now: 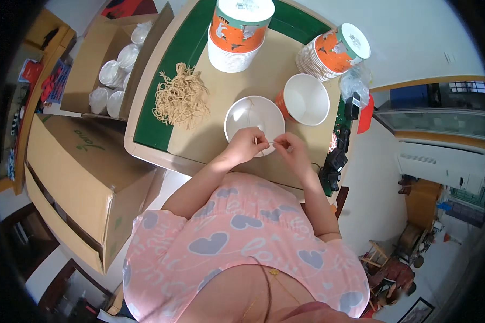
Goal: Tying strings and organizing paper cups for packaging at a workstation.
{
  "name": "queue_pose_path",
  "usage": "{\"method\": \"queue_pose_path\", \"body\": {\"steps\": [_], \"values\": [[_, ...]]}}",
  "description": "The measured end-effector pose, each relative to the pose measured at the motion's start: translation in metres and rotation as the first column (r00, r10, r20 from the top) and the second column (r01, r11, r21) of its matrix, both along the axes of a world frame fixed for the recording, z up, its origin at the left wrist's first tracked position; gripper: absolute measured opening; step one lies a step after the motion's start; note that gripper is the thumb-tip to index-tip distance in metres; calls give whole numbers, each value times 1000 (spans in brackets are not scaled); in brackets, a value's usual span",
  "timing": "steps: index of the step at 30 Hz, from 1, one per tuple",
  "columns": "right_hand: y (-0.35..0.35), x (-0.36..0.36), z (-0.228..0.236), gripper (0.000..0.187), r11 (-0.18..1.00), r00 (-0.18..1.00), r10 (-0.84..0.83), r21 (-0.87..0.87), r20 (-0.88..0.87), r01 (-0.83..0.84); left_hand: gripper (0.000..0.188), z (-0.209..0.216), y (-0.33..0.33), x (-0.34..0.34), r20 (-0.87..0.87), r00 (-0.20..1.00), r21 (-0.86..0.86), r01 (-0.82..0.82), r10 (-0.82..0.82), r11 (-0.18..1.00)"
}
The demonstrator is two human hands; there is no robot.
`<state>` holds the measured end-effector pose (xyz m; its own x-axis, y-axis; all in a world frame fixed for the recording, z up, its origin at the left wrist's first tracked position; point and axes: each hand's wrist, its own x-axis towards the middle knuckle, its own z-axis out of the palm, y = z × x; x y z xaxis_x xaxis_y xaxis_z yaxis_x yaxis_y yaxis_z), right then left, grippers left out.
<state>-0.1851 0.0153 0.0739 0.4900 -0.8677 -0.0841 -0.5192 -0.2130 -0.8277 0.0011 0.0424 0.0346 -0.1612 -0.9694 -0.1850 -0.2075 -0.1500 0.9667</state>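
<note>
My left hand [247, 143] and my right hand [291, 149] meet over the near rim of a white paper bucket [235, 119]. Both pinch a thin beige string [271, 142], which spans the small gap between my fingertips. More thin string shows at the bucket's far rim; how it runs inside is hard to make out. To the left on the table lies a tangled heap of beige strings [181, 98]. Just right of the bucket, a second paper bucket [309, 100], orange outside and white inside, leans with its mouth toward me.
Behind stand two stacks of nested paper buckets, one tall [237, 40] and one tilted [334, 51]. Black power adapters [337, 160] line the table's right edge, below a clear plastic bag [355, 83]. Cardboard boxes [86, 161] stand at the left, one holding wrapped white cups [111, 74].
</note>
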Motion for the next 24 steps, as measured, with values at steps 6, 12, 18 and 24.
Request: {"method": "queue_pose_path", "body": {"steps": [6, 12, 18, 24], "values": [[-5, -4, 19, 6, 996, 997, 63, -63, -42, -66, 12, -2, 3, 3, -9, 1000, -8, -5, 5, 1000], [-6, -4, 14, 11, 997, 989, 76, 8, -125, -76, 12, 7, 3, 2, -16, 1000, 28, 18, -18, 999], [-2, -4, -9, 9, 999, 1000, 5, -50, 7, -5, 13, 2, 4, 0, -19, 1000, -17, 15, -15, 1000], [3, -4, -12, 4, 980, 975, -160, 145, 154, 138, 11, -1, 5, 0, -11, 1000, -23, -6, 5, 1000]]}}
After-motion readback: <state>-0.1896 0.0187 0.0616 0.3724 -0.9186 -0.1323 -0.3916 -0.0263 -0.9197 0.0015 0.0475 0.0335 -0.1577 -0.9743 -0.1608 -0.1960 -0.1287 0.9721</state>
